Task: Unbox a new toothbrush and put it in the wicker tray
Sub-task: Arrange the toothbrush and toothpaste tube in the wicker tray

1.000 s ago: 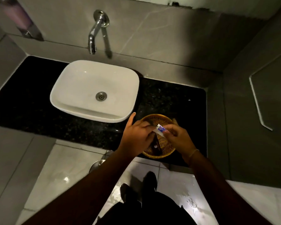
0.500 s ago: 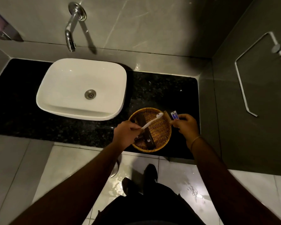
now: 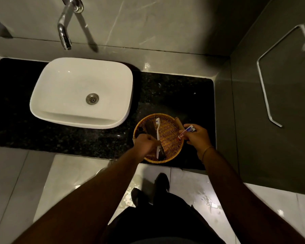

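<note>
1. Lowering the toothbrush (image 3: 158, 133) looks to be the step in hand: the left hand (image 3: 147, 144) is curled around the lower part of the white handle, with the bristle end pointing away from the person, over the wicker tray (image 3: 173, 152).
2. Whether the toothbrush already rests on the weave or hangs just above it cannot be told from this view; it lies lengthwise across the tray's left half, over a dark flat item (image 3: 151, 129) already inside.
3. The right hand (image 3: 197, 138) is closed on the opened box (image 3: 187, 132), gripping it just beside the tray's right rim. Holding the packaging off to that side keeps the tray mouth clear for the toothbrush.
4. A brown stick-like object (image 3: 179, 122) leans at the tray's far right edge, near the box; what it is cannot be made out.
5. The tray sits on the black counter (image 3: 174, 92), to the right of the white basin (image 3: 81, 92), near the counter's front edge.
6. Unboxing appears finished; what remains, judging from this, is releasing the handle so the toothbrush settles inside the rim.
</note>
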